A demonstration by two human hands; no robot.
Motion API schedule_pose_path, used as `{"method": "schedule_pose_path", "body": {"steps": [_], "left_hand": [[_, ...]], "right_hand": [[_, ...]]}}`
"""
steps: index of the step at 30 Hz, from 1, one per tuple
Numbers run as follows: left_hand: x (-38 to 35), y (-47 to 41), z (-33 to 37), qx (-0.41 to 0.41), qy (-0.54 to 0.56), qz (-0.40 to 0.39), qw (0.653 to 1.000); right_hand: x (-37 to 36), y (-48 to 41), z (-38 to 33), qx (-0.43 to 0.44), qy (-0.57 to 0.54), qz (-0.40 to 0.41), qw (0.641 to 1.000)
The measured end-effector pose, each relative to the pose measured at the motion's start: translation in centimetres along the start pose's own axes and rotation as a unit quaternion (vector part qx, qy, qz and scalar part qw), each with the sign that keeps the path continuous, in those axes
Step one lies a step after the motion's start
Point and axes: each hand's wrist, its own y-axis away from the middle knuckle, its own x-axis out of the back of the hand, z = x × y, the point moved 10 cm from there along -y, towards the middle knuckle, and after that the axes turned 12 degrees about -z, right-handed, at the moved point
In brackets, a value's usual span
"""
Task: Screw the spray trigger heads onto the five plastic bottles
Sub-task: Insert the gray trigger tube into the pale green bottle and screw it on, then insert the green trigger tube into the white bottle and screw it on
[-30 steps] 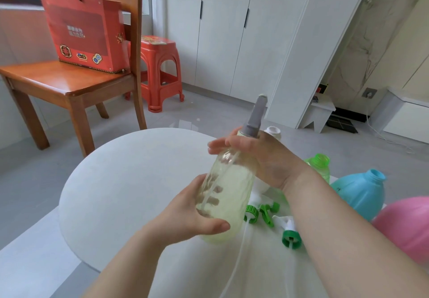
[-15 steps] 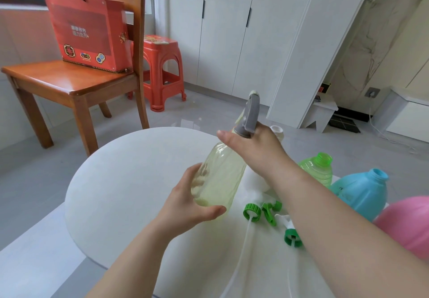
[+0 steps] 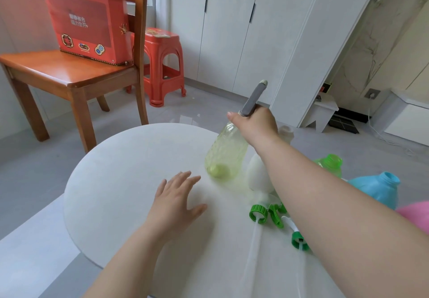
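A round white desk [image 3: 120, 181] stands in a pale room, with a wooden chair [image 3: 69, 74] and a red stool [image 3: 162, 65] on the far left. The right hand [image 3: 255, 124] is closed around the neck of the yellow-green bottle [image 3: 226, 153], whose grey trigger head [image 3: 254, 98] points up and away; the bottle tilts, its base apparently just touching the desk. The left hand [image 3: 176, 202] hovers near it, fingers spread, holding nothing. To the right lie two loose green trigger heads [image 3: 267, 213], with white [image 3: 257, 177], green [image 3: 329, 164], blue [image 3: 376, 188] and pink bottles [image 3: 415, 216] beyond the forearm.
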Motion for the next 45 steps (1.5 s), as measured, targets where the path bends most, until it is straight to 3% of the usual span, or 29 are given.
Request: {"method": "schedule_pose_path", "body": {"steps": [3, 7, 11, 24, 34, 39, 45], "left_hand": [[-1.2, -0.2, -1.1, 0.034, -0.049, -0.039, 0.997], [-2.4, -0.3, -0.5, 0.017, -0.119, -0.06, 0.991], [-2.7, -0.3, -0.5, 0.017, -0.125, -0.06, 0.99], [-2.5, -0.4, -0.3, 0.018, -0.115, -0.055, 0.992], [-2.4, -0.4, -0.1, 0.001, -0.075, -0.064, 0.995], [-2.5, 0.0, 0.2, 0.001, -0.081, -0.063, 0.995], [-2.8, 0.7, 1.0, 0.011, -0.097, -0.05, 0.994]], "right_hand": [[-0.8, -0.7, 0.0, -0.006, 0.005, -0.006, 1.0], [-1.2, -1.5, -0.2, -0.006, 0.03, -0.006, 1.0], [-1.8, -1.8, -0.1, -0.009, 0.091, -0.02, 0.996], [-2.9, -1.9, 0.6, -0.03, 0.135, -0.043, 0.989], [-0.9, 0.7, 0.5, -0.031, 0.097, -0.064, 0.993], [2.9, 6.2, 2.5, -0.022, 0.019, -0.066, 0.997], [1.1, 10.5, 9.3, -0.16, 0.098, -0.144, 0.972]]}}
